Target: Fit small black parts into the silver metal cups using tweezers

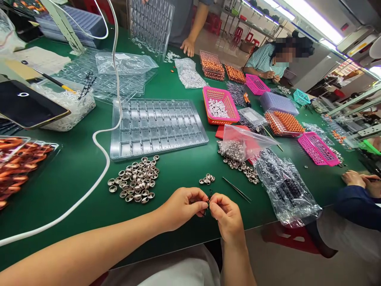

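Close to the table's front edge, my left hand (190, 204) and my right hand (226, 214) meet, fingertips pinching a small black plastic piece (210, 195) between them. Fingers cover most of it, so its full shape is hidden. Just beyond my hands lies a small cluster of silver metal rings (207, 179). Metal tweezers (236, 189) rest to the right of my right hand. A bigger pile of silver metal caps (137, 180) spreads out on the left, in front of a clear plastic tray (157, 129) with many compartments.
A white cable (102, 151) winds across the left side. Pink baskets (222, 105), bagged metal parts (233, 150) and a bag of black parts (290, 188) stand to the right. At far left are a phone (31, 104) and orange parts (18, 167). Other people work around the table.
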